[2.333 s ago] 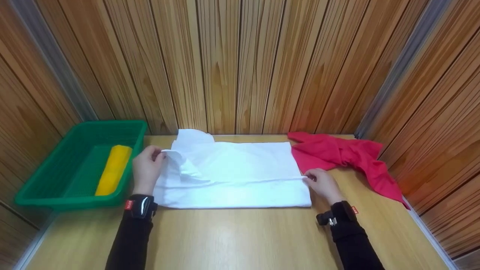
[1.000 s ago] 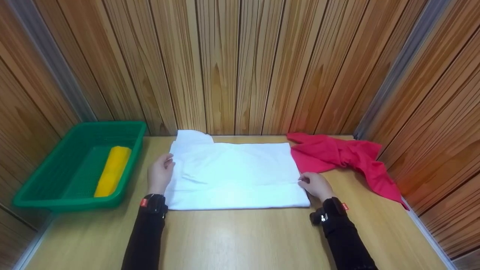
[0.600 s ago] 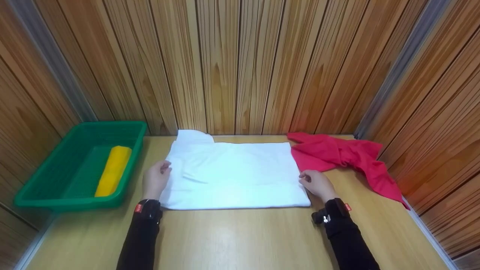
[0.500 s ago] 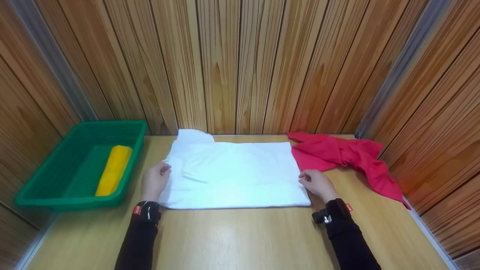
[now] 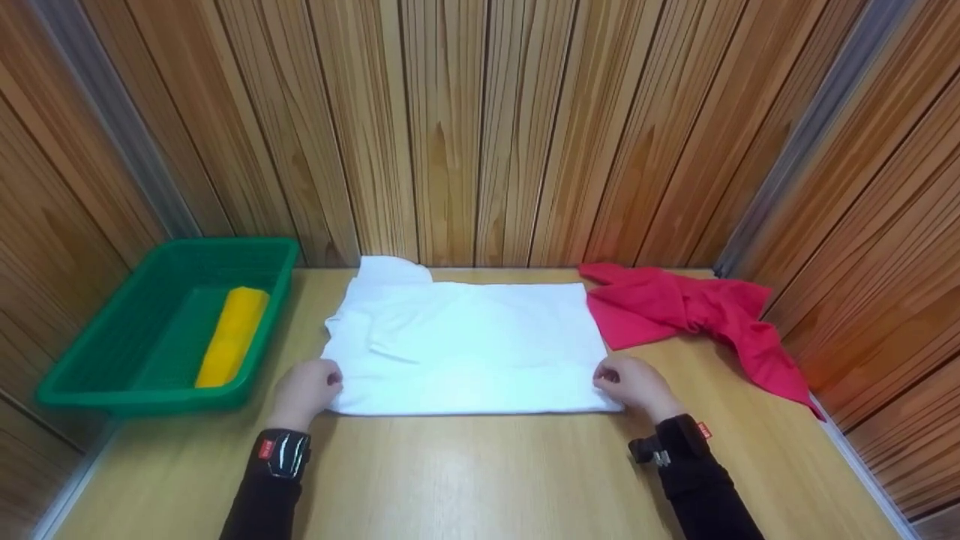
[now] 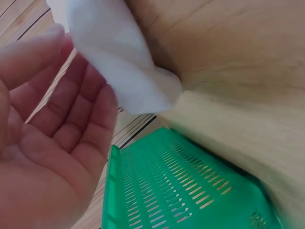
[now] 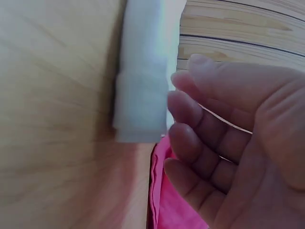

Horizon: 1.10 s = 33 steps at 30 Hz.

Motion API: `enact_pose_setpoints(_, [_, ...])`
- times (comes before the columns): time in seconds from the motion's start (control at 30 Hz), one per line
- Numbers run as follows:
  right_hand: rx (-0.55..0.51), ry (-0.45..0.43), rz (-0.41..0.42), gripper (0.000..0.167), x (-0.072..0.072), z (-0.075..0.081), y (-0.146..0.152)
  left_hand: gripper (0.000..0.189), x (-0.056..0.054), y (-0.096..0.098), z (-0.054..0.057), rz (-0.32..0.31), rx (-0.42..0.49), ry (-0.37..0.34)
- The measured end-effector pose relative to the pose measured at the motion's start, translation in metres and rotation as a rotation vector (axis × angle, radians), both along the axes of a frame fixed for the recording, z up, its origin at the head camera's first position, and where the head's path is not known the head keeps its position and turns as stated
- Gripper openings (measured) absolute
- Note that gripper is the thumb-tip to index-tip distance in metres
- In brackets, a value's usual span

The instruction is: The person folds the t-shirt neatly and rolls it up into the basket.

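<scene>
A white cloth (image 5: 472, 345) lies folded into a wide rectangle on the table in the head view, with a rounded flap at its far left corner. At its near left corner, my left hand (image 5: 309, 386) pinches the edge; in the left wrist view, thumb and fingertips meet the cloth (image 6: 114, 52) while the palm faces up. My right hand (image 5: 634, 384) has thumb and forefinger together at the near right edge. Close by in the right wrist view, the layered fold of cloth (image 7: 143, 90) lies against those fingertips, the other fingers loosely curled.
On the left stands a green plastic basket (image 5: 82, 394) with a rolled yellow cloth (image 5: 234, 337) inside. A crumpled red cloth (image 5: 690, 304) lies at the far right, touching the white one. Wood-panelled walls (image 5: 480, 135) enclose the table (image 5: 450, 480) at the back and sides.
The left hand laid down the raised flap at the left, then slid along that edge to the near corner. My right hand slid slightly nearer along the right edge.
</scene>
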State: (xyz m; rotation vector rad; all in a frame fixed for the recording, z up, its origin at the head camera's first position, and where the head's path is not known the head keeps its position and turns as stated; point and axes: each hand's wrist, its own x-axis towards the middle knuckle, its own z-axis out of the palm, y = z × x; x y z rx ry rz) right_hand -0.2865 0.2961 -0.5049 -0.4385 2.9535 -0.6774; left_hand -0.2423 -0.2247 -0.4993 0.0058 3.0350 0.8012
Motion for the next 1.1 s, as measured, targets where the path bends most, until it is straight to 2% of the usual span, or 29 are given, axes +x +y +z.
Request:
enact_pose_setpoints(0.2, [0.04,-0.072,0.005,0.005,0.003,-0.006,-0.006,0.007,0.003,-0.002,-0.011,-0.011,-0.044,-0.027])
enact_pose_setpoints(0.47, [0.068,0.055,0.052,0.006,0.008,-0.01,-0.006,0.009,0.003,-0.001,-0.015,-0.015,-0.053,-0.024])
enact_pose_setpoints(0.57, [0.067,0.037,0.033,0.005,0.011,-0.011,-0.005,0.011,0.005,-0.001,-0.015,-0.01,-0.039,-0.038])
enact_pose_setpoints(0.9, [0.063,0.044,0.03,0.011,0.029,-0.012,-0.002,0.013,0.022,-0.001,-0.013,-0.014,-0.039,-0.048])
enact_pose_setpoints(1.1, [0.053,0.071,0.063,0.013,0.041,-0.013,0.001,0.012,0.034,-0.003,-0.013,-0.019,-0.05,-0.06])
